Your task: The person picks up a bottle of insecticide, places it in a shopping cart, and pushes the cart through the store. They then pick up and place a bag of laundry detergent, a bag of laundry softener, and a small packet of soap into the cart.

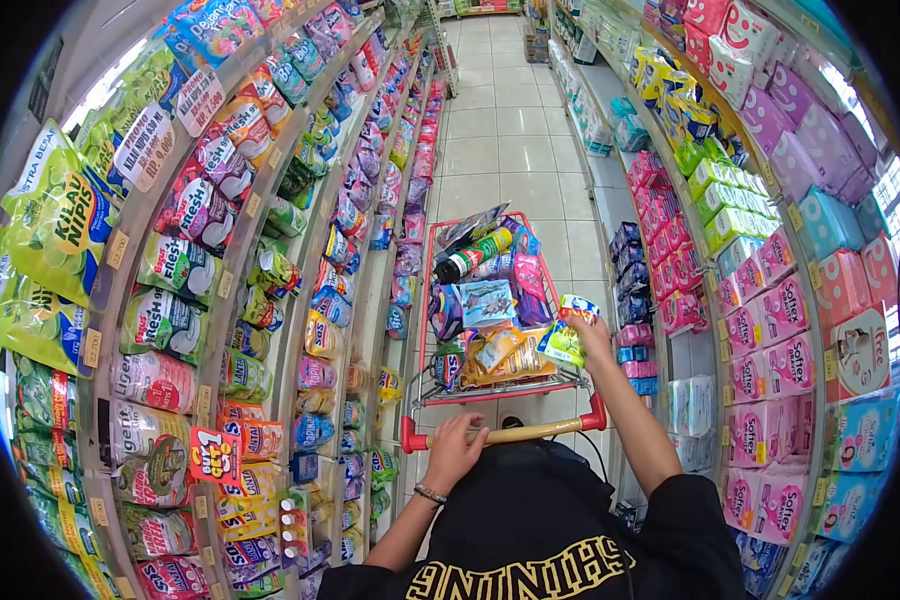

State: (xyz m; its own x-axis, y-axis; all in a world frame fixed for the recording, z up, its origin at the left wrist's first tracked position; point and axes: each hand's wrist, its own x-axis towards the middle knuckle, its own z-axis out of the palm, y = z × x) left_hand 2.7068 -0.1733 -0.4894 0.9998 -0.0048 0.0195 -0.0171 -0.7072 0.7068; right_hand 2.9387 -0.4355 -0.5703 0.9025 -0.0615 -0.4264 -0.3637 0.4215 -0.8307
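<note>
1. A shopper's right hand (596,340) holds a packet (564,345) over the right rear corner of a loaded cart (597,412), fingers clamped on it.
2. The left hand (457,447) steadies the handle (540,432), fingers wrapped around the bar.
3. The step looks like loading: the packet is above the goods (490,300), not yet among them.
4. Setting it down would call for a gap in the heap, between the 2 walls of shelves (270,200).

"KILAU NIPIS" on green pouches (55,225), far left of left hand (455,450). "BUY 2 GET 1" red tag (215,455) nearer it. "Softex" pink packs (770,430), right of right hand (592,335).
</note>
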